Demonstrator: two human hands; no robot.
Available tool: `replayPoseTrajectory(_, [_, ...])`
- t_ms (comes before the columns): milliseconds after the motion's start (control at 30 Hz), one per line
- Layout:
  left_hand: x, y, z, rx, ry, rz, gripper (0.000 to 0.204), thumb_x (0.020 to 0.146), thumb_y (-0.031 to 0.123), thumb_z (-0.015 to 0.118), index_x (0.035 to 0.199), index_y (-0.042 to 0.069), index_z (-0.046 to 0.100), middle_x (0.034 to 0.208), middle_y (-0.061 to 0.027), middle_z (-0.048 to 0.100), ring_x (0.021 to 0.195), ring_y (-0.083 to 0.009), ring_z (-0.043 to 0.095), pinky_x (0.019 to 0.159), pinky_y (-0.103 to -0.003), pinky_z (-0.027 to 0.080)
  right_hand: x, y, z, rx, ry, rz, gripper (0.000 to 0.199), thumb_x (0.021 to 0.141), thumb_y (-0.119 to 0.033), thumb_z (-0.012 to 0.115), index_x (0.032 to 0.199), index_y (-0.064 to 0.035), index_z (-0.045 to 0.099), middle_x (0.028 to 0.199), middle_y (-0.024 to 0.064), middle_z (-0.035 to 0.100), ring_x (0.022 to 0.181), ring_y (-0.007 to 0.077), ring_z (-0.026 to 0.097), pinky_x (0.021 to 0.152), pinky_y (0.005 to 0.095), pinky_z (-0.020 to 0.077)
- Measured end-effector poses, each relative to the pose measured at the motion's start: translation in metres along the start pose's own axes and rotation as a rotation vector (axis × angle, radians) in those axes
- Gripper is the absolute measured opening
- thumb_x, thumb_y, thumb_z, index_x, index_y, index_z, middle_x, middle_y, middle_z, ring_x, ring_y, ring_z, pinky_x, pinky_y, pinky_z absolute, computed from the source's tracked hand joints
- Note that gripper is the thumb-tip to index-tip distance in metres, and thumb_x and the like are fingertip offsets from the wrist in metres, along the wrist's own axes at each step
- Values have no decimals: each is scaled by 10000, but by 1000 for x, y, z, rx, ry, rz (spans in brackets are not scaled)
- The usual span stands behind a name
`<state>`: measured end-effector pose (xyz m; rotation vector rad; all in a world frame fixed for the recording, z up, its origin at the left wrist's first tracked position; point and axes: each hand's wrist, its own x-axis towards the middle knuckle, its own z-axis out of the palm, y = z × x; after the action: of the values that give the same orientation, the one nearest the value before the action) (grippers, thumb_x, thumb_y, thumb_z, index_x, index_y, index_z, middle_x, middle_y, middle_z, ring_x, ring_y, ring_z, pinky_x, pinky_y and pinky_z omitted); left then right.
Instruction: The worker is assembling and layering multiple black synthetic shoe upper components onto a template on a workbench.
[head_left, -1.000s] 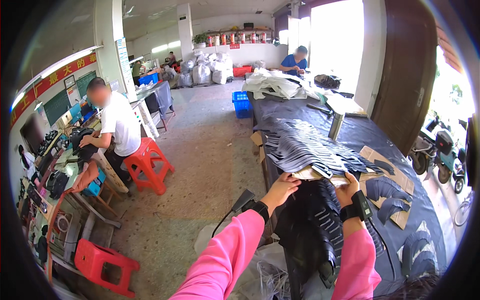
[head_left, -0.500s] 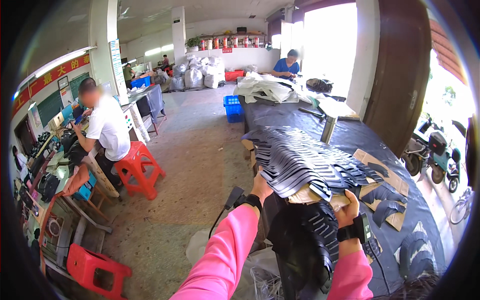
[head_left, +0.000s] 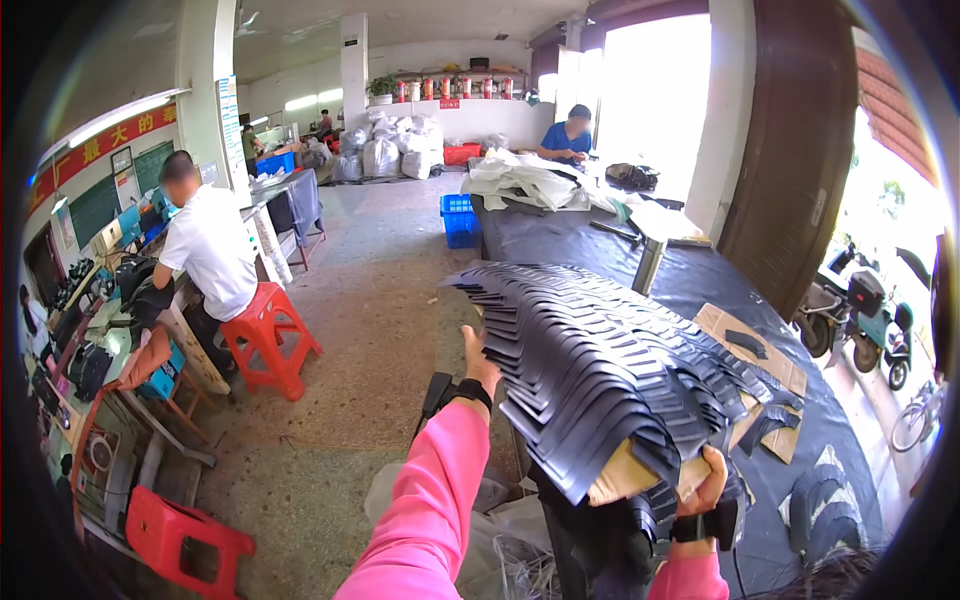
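Many black curved strips point(head_left: 590, 370), overlapping in rows like scales, lie across a brown cardboard sheet point(head_left: 622, 472). My left hand point(head_left: 482, 362) grips the left edge of this loaded sheet, its fingers mostly hidden beneath. At the near right corner my right hand point(head_left: 708, 482) holds the cardboard, with its thumb on top. The sheet hangs over the near left part of the black-covered table point(head_left: 790, 480). Under it, more dark material shows only in part.
Beyond the sheet stands a metal cylinder point(head_left: 650, 262). Cardboard with black pieces point(head_left: 778, 420) lies to the right, and white material point(head_left: 525, 178) is heaped at the far end. A red stool point(head_left: 185, 540) is on the floor, lower left. Two people sit working nearby.
The loaded cardboard sheet has come nearer and lower, and it now covers more of the dark material below. Both hands moved with it, the left one leftward, the right one down.
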<state>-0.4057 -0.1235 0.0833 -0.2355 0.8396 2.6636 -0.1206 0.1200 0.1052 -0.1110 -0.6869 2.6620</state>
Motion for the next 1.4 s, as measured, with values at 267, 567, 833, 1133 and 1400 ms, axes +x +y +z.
replayPoseTrajectory(267, [74, 48, -90, 35, -132, 428, 762, 799, 677, 234, 1200, 50, 399, 1093, -70, 482, 927, -200, 464, 812, -322, 365, -72, -1, -4, -67, 27, -45, 374, 677, -151, 509, 996, 40, 541, 987, 156, 597, 888, 297, 579, 834, 388, 448])
replayPoseTrajectory(567, [-88, 108, 9, 341, -95, 423, 579, 830, 640, 237, 959, 142, 504, 844, -16, 510, 674, -104, 480, 499, -302, 398, -212, -34, -68, -372, 349, -437, 59, 652, -104, 515, 627, -51, 522, 733, 26, 538, 651, 143, 493, 649, 272, 412])
replayPoseTrajectory(833, [-95, 62, 48, 17, -686, -185, 659, 807, 587, 360, 1127, 31, 510, 1128, -93, 548, 1031, -263, 507, 927, -372, 367, -332, -35, 39, 37, -40, -443, 528, 666, -105, 486, 1141, 113, 410, 1052, 257, 541, 903, 354, 580, 835, 431, 467])
replayPoseTrajectory(1133, [-199, -76, 98, 5, -810, -455, 376, 844, 417, 415, 944, 88, 566, 915, -51, 605, 847, -242, 574, 803, -387, 429, -505, -45, -16, -125, 204, -593, 565, 668, -158, 467, 1179, 76, 405, 1129, 228, 509, 998, 354, 530, 897, 462, 407])
replayPoseTrajectory(1400, [-284, -183, 107, 5, -811, -918, 231, 744, 201, 485, 889, 57, 592, 877, -86, 622, 851, -274, 574, 832, -406, 411, -568, 14, 25, -518, 471, -1119, 584, 669, -150, 624, 1199, 1, 430, 1168, 105, 500, 1070, 203, 473, 918, 328, 354])
